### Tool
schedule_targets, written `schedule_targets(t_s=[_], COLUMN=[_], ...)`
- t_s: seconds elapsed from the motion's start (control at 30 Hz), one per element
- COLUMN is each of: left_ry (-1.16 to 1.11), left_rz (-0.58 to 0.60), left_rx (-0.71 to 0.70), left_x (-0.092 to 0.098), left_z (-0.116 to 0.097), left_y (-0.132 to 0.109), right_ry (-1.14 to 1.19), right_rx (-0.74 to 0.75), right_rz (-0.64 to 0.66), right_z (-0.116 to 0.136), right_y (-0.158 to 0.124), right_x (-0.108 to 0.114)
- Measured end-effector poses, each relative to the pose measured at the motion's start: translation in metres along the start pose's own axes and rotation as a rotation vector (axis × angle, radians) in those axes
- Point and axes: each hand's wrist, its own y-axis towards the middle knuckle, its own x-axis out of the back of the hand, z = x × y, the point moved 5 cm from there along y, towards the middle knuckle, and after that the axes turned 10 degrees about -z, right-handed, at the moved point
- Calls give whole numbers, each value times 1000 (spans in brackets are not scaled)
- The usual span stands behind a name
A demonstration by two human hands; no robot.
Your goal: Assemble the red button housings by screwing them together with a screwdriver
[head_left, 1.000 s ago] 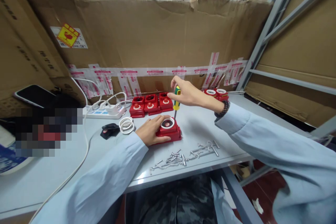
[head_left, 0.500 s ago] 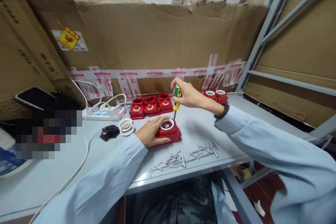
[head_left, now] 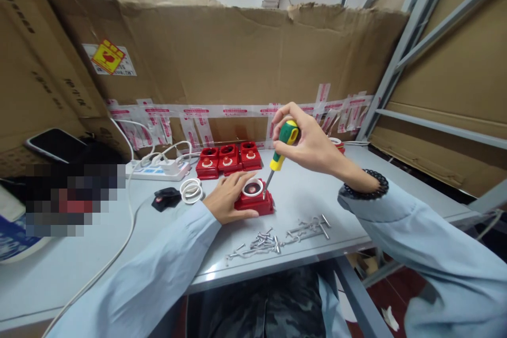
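Note:
My left hand grips the left side of a red box-shaped housing that lies on the table. A white ring surrounds a dark round opening on its top. Above and to the right, my right hand is closed around the green and yellow handle of a screwdriver. Its shaft slants down to the left, and the tip meets the housing's right side, beside the ring. Small loose screws lie in front of the housing, with metal pins and chains to their right.
Three similar red housings stand in a row behind. White rings and a black piece lie to the left. A power strip with cables and a phone are farther left. Cardboard walls the back.
My right hand has moved right and closer to me, tilting the screwdriver from nearly upright to a slant. My left hand stays on the housing.

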Motion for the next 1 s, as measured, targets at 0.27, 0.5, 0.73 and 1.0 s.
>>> schedule_targets(t_s=[0.27, 0.5, 0.73, 1.0], left_ry=[25, 28, -5, -253], left_rz=[-119, 65, -36, 123], left_rx=[-233, -248, -186, 164], left_x=[12, -8, 11, -5], left_z=[-38, -47, -37, 39], left_y=[-5, -16, -10, -15], right_ry=[88, 91, 62, 59], right_rx=[-86, -100, -113, -64], right_rz=[82, 12, -40, -122], right_z=[-1, -12, -20, -18], right_y=[-22, -19, -17, -10], right_x=[-21, -14, -10, -21])
